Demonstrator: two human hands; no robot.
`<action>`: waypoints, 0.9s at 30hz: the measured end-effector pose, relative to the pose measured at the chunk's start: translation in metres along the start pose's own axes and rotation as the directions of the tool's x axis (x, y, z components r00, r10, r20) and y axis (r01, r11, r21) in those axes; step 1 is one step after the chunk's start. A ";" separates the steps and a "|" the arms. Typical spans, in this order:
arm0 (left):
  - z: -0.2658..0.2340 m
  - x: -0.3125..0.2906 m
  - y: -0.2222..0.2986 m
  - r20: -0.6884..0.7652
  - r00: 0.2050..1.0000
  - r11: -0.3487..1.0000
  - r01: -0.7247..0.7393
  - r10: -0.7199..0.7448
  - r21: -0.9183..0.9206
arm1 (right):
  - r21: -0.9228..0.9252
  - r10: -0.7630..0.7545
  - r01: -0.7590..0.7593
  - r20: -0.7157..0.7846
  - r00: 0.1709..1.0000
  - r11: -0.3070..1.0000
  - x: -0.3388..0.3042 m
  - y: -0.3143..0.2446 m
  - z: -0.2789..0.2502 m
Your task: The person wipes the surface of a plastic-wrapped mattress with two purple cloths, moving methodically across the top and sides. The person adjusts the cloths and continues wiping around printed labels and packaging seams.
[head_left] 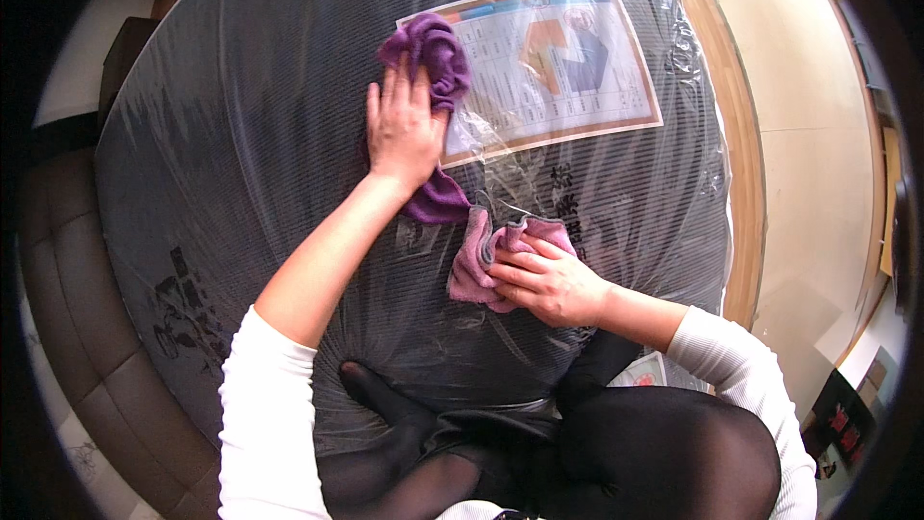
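Observation:
My left hand [404, 130] grips a bunched purple cloth [433, 53], its fingers pressing the folds down onto a plastic-wrapped dark mattress [269, 67]. The cloth's tail trails from beneath my left wrist toward the middle. Nearer to me, my right hand [553, 281] holds a pink cloth [472, 265] with a grey edge, fingers resting over its crumpled folds. Both cloths lie on the clear plastic, and their nearest edges almost meet. Left of a printed sheet [577, 101] with a tan border is the purple cloth, which overlaps the sheet's corner.
I sit on the mattress with my dark-clad legs [664, 453] folded close. A brown padded bed frame [87, 299] runs along the left. Wood-toned edging [741, 154] and a pale floor [808, 135] lie to the right. The plastic is loose and wrinkled.

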State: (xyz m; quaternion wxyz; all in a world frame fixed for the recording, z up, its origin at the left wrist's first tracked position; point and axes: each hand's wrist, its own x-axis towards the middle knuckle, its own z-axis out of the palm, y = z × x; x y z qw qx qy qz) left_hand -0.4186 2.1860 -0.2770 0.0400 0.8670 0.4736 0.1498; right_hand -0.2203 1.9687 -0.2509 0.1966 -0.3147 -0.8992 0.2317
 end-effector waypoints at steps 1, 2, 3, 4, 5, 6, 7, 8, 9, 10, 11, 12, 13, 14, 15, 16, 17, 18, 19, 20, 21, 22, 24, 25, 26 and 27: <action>0.000 0.000 0.006 0.002 0.999 0.999 -0.049 0.049 -0.006 | -0.002 0.006 -0.006 0.007 1.000 1.000 0.001 -0.001 -0.001; 0.000 0.002 0.010 -0.005 0.996 0.995 -0.094 0.094 -0.026 | -0.002 0.000 0.000 -0.005 1.000 1.000 0.002 0.000 0.000; 0.000 0.005 0.014 0.006 0.992 0.991 -0.125 0.125 -0.051 | -0.002 -0.005 0.005 -0.016 1.000 1.000 0.002 0.000 0.001; 0.000 0.009 0.017 0.015 0.988 0.985 -0.155 0.156 -0.075 | -0.002 -0.010 0.010 -0.027 1.000 1.000 0.003 0.000 0.002; -0.002 0.013 0.019 0.050 0.985 0.984 -0.161 0.166 -0.082 | -0.005 -0.013 0.013 -0.020 1.000 1.000 0.003 0.000 0.002; 0.001 0.017 0.021 0.049 0.989 0.987 -0.137 0.141 -0.080 | -0.006 -0.017 0.017 -0.014 1.000 1.000 0.003 0.001 0.001; 0.001 0.022 0.019 0.052 0.993 0.992 -0.104 0.108 -0.073 | -0.008 -0.021 0.021 -0.008 1.000 1.000 0.004 0.001 0.001; 0.004 0.028 0.017 0.053 0.995 0.995 -0.074 0.078 -0.073 | -0.008 -0.024 0.024 -0.011 1.000 1.000 0.003 0.002 0.002; 0.007 0.034 0.009 0.028 0.999 0.998 -0.043 0.044 -0.039 | -0.008 -0.026 0.026 -0.015 1.000 1.000 0.002 0.003 0.003; 0.007 0.040 -0.003 0.001 1.000 1.000 -0.010 0.010 -0.006 | -0.008 -0.029 0.028 -0.020 0.999 1.000 0.001 0.004 0.004; 0.009 0.043 -0.017 0.011 0.999 0.998 0.040 -0.041 0.041 | 0.000 -0.032 0.032 -0.014 0.999 0.999 0.000 0.005 0.005; 0.005 0.048 -0.029 0.035 0.994 0.987 0.103 -0.108 0.122 | 0.003 -0.025 0.025 -0.016 1.000 1.000 -0.002 0.005 0.004; -0.001 0.051 -0.041 0.056 0.981 0.968 0.174 -0.187 0.178 | 0.005 -0.018 0.019 -0.017 1.000 1.000 -0.003 0.005 0.002; -0.010 0.050 -0.058 0.042 0.970 0.960 0.230 -0.239 0.160 | 0.013 -0.018 0.018 -0.024 1.000 1.000 -0.003 0.005 0.003; -0.016 0.043 -0.083 0.032 0.970 0.946 0.228 -0.241 0.231 | 0.020 -0.016 0.017 -0.017 1.000 1.000 -0.003 0.004 0.003; -0.025 0.035 -0.101 0.039 0.953 0.932 0.286 -0.302 0.222 | 0.028 -0.013 0.013 -0.011 1.000 1.000 -0.003 0.004 0.003; -0.032 0.024 -0.121 0.019 0.951 0.917 0.291 -0.308 0.273 | 0.034 -0.009 0.010 -0.005 1.000 0.999 -0.003 0.004 0.003; -0.040 0.010 -0.139 -0.018 0.950 0.902 0.302 -0.312 0.309 | 0.043 -0.009 0.010 -0.007 1.000 0.999 -0.002 0.004 0.004; -0.046 0.001 -0.148 -0.021 0.904 0.859 0.413 -0.427 0.304 | 0.047 -0.003 0.003 -0.003 1.000 0.999 -0.003 0.005 0.002; -0.052 -0.012 -0.162 -0.017 0.865 0.801 0.471 -0.501 0.369 | 0.053 -0.001 0.001 -0.001 1.000 0.999 -0.003 0.004 0.002; -0.059 -0.023 -0.178 -0.039 0.804 0.736 0.562 -0.594 0.378 | 0.052 -0.005 0.006 -0.008 1.000 0.999 -0.002 0.004 0.003; -0.061 -0.035 -0.193 -0.077 0.728 0.662 0.657 -0.681 0.360 | 0.051 -0.010 0.011 -0.014 1.000 0.999 -0.001 0.004 0.004; -0.060 -0.044 -0.192 -0.144 0.730 0.666 0.674 -0.668 0.319 | 0.050 -0.006 0.006 -0.010 1.000 0.999 -0.002 0.005 0.005; -0.057 -0.046 -0.191 -0.140 0.783 0.653 0.590 -0.606 0.475 | 0.054 -0.004 0.004 -0.006 1.000 0.999 -0.002 0.005 0.005; -0.051 -0.046 -0.181 -0.117 0.831 0.616 0.490 -0.544 0.617 | 0.059 0.001 -0.001 0.001 1.000 0.998 -0.002 0.004 0.005; -0.052 -0.048 -0.180 -0.115 0.830 0.616 0.490 -0.546 0.616 | 0.061 0.002 -0.002 0.004 1.000 0.998 -0.002 0.003 0.006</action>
